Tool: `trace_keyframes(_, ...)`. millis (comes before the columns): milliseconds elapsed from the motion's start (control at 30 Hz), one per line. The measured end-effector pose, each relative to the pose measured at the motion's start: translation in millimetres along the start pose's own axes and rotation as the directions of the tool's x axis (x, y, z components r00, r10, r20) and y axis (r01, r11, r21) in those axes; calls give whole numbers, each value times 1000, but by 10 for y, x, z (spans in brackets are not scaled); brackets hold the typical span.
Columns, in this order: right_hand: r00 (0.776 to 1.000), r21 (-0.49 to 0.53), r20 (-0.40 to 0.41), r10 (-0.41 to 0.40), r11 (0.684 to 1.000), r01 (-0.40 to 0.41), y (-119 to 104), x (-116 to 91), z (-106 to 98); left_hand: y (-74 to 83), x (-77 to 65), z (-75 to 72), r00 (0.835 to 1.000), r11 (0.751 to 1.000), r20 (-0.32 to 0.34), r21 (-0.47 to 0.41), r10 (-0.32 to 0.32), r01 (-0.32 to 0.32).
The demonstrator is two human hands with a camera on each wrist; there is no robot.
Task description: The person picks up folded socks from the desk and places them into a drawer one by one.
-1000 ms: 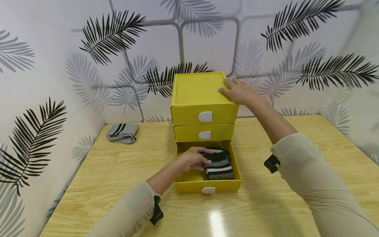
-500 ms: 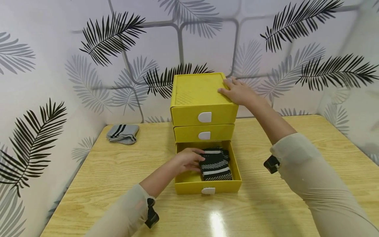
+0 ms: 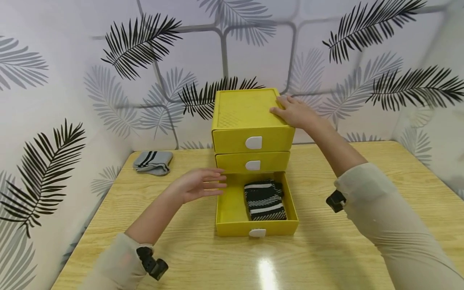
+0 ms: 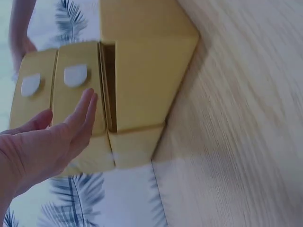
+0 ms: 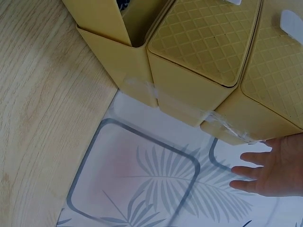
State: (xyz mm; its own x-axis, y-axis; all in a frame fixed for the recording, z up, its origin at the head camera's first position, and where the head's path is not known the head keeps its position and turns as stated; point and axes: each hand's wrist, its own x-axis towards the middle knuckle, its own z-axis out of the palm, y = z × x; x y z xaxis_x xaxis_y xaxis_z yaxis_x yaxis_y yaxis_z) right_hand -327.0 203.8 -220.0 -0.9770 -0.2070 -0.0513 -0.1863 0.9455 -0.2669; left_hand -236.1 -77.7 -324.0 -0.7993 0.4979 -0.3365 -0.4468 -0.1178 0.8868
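A yellow drawer cabinet [image 3: 250,108] stands against the wall, its bottom drawer [image 3: 232,205] pulled out and the upper ones closed. Folded black-and-white patterned socks [image 3: 264,199], or similar knitwear, lie in the right part of that drawer. My left hand [image 3: 199,185] hovers at the drawer's left edge with its fingers extended and nothing in it. In the left wrist view the left hand [image 4: 61,137] is in front of the closed drawers. My right hand [image 3: 297,112] rests on the right edge of the cabinet's top; the right wrist view has the right hand [image 5: 272,168] beside the cabinet's side.
Folded grey socks [image 3: 153,162] with black stripes lie at the table's back left. The wooden table [image 3: 174,241] reaches back to a wall [image 3: 195,48] with a leaf pattern. White tabs [image 3: 253,142] mark the drawer fronts.
My left hand has left the black-and-white knitwear and moved left, out over the drawer's edge. The knitwear stays in the drawer. My right hand stays on the cabinet.
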Motion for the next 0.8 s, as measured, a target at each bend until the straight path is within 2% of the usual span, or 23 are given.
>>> trace_keyframes(67, 1000, -2, 2, 0, 1000, 0, -6, -5, -1, 34, -44, -146, 999, 999, -24, 24, 22, -21)
trace_keyframes(133, 1000, -1, 2, -3, 1000, 3, -7, -6, 2, 47, -74, -297, 995, 994, -80, 88, 65, -58)
trace_keyframes(167, 1000, 0, 0, -8, 1000, 8, -8, -8, 3, 49, -82, -372, 988, 987, -121, 138, 95, -78)
trace_keyframes(200, 1000, -1, -1, -13, 1000, 13, -8, -9, 4, -9, 3, -571, 979, 974, -140, 190, 149, -121)
trace_keyframes(233, 1000, 0, -3, -18, 1000, 18, -7, -10, 4, -14, 5, -646, 962, 949, -188, 283, 198, -140)
trace_keyframes(267, 1000, 1, -5, -21, 1000, 21, -6, -10, 5, -24, 19, -728, 937, 901, -237, 409, 255, -142)
trace_keyframes(300, 1000, 2, -7, -26, 1000, 26, -4, -8, 6, -39, 37, -813, 907, 831, -277, 542, 317, -125)
trace_keyframes(333, 1000, 3, -10, -29, 1000, 29, 4, -11, 3, -55, 70, -895, 875, 740, -304, 666, 377, -88)
trace_keyframes(367, 999, 1, -12, -34, 999, 34, 13, -12, 0, -77, 109, -983, 845, 635, -315, 772, 432, -37)
trace_keyframes(400, 999, 1, -13, -34, 999, 34, 22, -12, -2, -102, 147, -1070, 821, 516, -313, 856, 477, 26)
trace_keyframes(433, 999, 2, -14, -36, 999, 36, 30, -10, -2, -70, 94, -1025, 801, 397, -333, 908, 497, 131)
trace_keyframes(467, 999, 4, -14, -38, 999, 38, 36, -9, -2, -96, 134, -1109, 793, 287, -322, 938, 518, 193)
trace_keyframes(500, 999, 6, -15, -41, 999, 41, 40, -8, -2, -118, 167, -1182, 791, 200, -306, 951, 529, 234)
trace_keyframes(533, 999, 7, -16, -44, 999, 44, 45, -6, 0, -138, 202, -1253, 795, 120, -294, 954, 530, 273)
trace_keyframes(567, 999, 6, -17, -46, 999, 46, 46, -4, 1, -153, 232, -1318, 803, 55, -286, 951, 522, 304)
trace_keyframes(600, 999, 7, -20, -48, 999, 48, 47, -2, 3, -161, 261, -1380, 813, 3, -276, 947, 513, 320)
trace_keyframes(667, 998, 9, -26, -51, 999, 51, 45, 2, 4, -173, 318, -1498, 826, -50, -267, 941, 497, 334)
trace_keyframes(733, 998, 9, -34, -55, 998, 56, 42, 6, 8, -182, 360, -1599, 837, -70, -265, 939, 479, 337)
trace_keyframes(800, 998, 8, -39, -59, 998, 59, 37, 6, 14, -189, 387, -1671, 847, -71, -269, 939, 458, 336)
